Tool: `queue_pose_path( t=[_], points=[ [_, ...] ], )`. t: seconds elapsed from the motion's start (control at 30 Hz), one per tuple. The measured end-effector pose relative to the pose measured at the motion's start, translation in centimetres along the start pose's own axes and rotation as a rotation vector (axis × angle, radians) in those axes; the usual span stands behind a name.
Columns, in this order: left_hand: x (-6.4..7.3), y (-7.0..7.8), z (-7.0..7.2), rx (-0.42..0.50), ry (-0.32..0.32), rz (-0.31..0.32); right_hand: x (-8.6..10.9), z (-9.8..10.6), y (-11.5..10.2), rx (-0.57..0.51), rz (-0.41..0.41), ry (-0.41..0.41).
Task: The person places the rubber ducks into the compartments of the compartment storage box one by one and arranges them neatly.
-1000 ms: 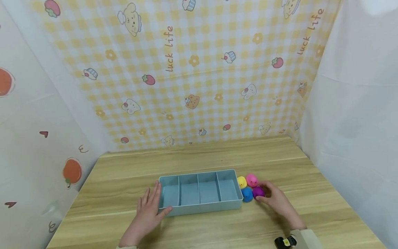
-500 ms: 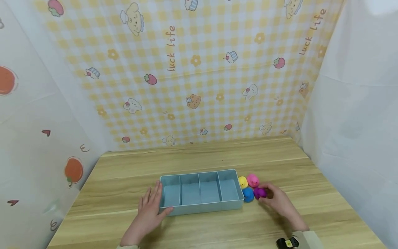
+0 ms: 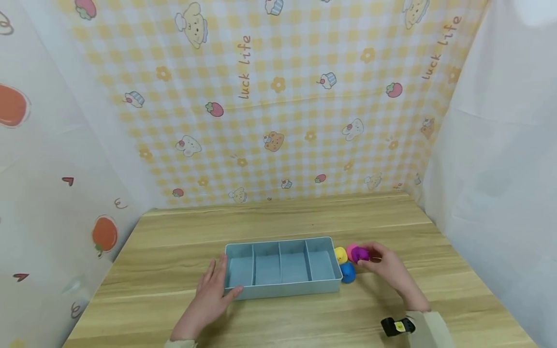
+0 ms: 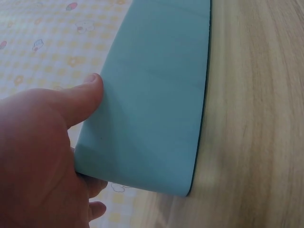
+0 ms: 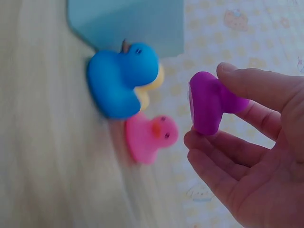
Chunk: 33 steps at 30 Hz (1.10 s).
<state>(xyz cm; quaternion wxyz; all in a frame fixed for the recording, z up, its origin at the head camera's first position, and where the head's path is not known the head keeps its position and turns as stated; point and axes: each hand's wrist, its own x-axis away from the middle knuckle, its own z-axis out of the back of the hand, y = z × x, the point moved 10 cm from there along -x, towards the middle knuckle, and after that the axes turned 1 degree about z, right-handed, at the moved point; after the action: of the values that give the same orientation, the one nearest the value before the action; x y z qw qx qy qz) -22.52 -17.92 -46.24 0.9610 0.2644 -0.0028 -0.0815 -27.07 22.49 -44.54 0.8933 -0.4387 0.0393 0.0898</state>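
Observation:
My right hand pinches a purple rubber duck between thumb and fingers. The right wrist view shows this duck tipped over and lifted off the table. A pink rubber duck and a larger-looking blue rubber duck stand on the wood below it. Behind the blue one, a yellow rubber duck is partly hidden beside the tray. My left hand rests against the left end of a blue-green divided tray, fingers along the end wall and thumb on the front wall.
The tray has several compartments in a row, with nothing seen in them. A wood-grain table carries everything. Yellow checked cloth rises behind, and white cloths flank both sides. A black wrist strap is at my right sleeve.
The purple duck has risen from its place beside the blue duck and moved slightly back, now partly covering the pink duck in the head view. My left hand has stayed at the tray.

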Motion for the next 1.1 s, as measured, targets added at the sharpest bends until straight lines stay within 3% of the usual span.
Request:
queue_pose_path(
  t=[0.23, 0.57, 1.1],
  points=[
    [0.0, 0.0, 0.1, 0.021, 0.014, -0.015, -1.0, -0.5, -1.4, -0.005, -0.056, -0.004],
    [0.0, 0.1, 0.3, 0.003, 0.011, -0.019, -2.2, -2.1, -4.1, -0.112, -0.045, -0.03],
    [0.0, -0.2, 0.4, 0.013, 0.01, -0.02, -3.9, -6.8, -8.5, -0.143, 0.098, -0.075]
  ],
)
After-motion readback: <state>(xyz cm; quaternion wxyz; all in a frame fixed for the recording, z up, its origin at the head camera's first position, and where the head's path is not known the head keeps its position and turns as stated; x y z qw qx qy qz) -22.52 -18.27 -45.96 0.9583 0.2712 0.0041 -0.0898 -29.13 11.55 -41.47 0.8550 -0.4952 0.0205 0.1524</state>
